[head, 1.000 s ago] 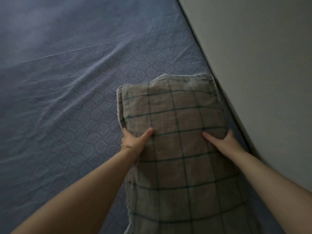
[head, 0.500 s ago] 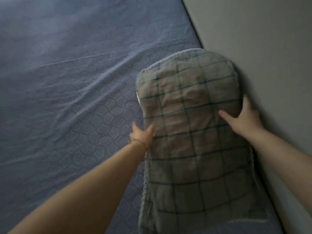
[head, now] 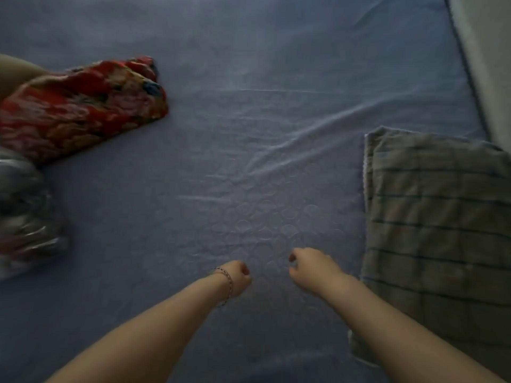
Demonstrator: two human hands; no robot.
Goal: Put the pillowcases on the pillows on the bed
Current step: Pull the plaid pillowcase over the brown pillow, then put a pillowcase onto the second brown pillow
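Change: both hands had let go of the checked pillow (head: 437, 217). Half a second before they were pushing it up toward the wall (head: 489, 56). It now lay flat at the right edge of the bed (head: 276, 64), just beside the wall, already in its case. The view had swung left.

Left hand (head: 240, 275) was clenched in a fist with nothing in it, bracelet (head: 226, 281) on the wrist. Right hand (head: 312, 269) was released, loosely curled and empty, near the pillow but apart from it. Both hovered over bare sheet (head: 262, 211).

Judgement: that pillow looked done and placed. The next item was likely the red floral bundle (head: 80, 106) at far left, well apart from the hands. Pillow or case, could not tell. Below it sat a shiny plastic bundle (head: 25, 211), blurred.

Surface: blue-grey sheet, creased, with a faint ring print. Room was dim, with a plain pale wall along the right.
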